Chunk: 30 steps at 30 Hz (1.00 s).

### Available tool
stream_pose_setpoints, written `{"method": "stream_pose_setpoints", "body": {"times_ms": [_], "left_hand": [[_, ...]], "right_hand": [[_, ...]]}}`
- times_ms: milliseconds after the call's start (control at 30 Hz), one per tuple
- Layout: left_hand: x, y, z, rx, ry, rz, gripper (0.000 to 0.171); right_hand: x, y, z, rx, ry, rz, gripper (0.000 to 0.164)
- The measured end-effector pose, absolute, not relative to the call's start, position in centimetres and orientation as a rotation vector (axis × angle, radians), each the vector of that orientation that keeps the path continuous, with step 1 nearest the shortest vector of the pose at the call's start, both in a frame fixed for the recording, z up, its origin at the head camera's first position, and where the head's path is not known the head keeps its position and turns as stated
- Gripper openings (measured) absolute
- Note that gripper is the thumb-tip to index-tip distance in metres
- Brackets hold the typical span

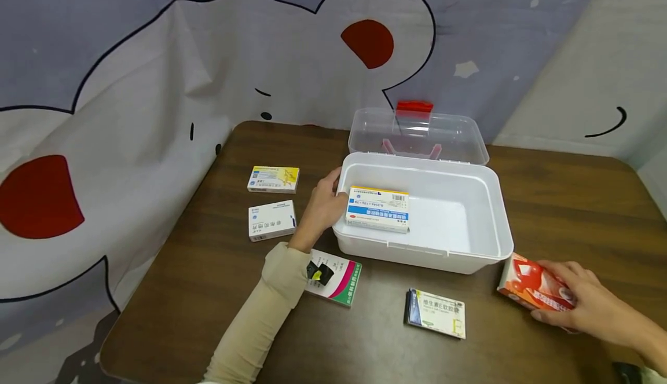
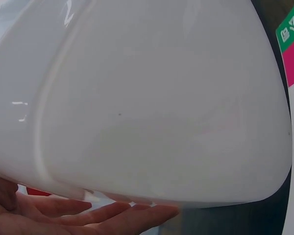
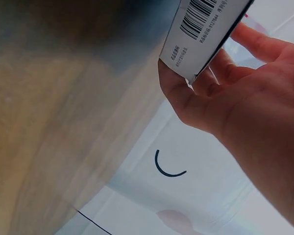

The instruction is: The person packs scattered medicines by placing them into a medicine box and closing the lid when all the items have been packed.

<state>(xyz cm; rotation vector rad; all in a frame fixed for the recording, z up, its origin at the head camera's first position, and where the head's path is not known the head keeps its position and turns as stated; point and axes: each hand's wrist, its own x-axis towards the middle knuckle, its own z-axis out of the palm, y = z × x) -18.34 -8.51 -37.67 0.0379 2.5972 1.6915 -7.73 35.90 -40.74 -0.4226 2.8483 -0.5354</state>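
Observation:
A white plastic box (image 1: 469, 259) stands on the table with its clear lid (image 1: 453, 135) swung back. Inside, at its left end, lies a white, blue and yellow medicine box (image 1: 377, 209). My left hand (image 1: 325, 203) holds the left end of the plastic box, thumb at the rim; in the left wrist view its fingers (image 2: 132, 218) lie along the outer wall. Off the plastic box's right front corner, my right hand (image 1: 589, 300) grips a red and orange medicine box (image 1: 537, 282) between thumb and fingers. The right wrist view shows that box's white barcode end (image 3: 196, 34).
Two medicine boxes, one yellow and white (image 1: 273, 179) and one white (image 1: 271, 220), lie on the left. A green, pink and white box (image 1: 339, 280) is partly behind my left sleeve. A vitamin E box (image 1: 436, 313) lies in front. A printed cloth (image 1: 292, 54) hangs behind the table (image 1: 219, 291).

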Motion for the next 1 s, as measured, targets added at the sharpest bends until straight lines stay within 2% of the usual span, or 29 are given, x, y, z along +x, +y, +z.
{"method": "stream_pose_setpoints", "body": {"times_ms": [600,1000], "left_hand": [[-18.3,-8.5,-37.6,0.017,2.571,1.699,0.058],[-18.3,-8.5,-37.8,0.032,2.556,1.708,0.058]], "right_hand": [[-8.4,36.6,-38.2,-0.412,2.911,-0.504,0.085],[-8.7,37.1,-36.3,-0.448,3.097,-0.523,0.089]]}}
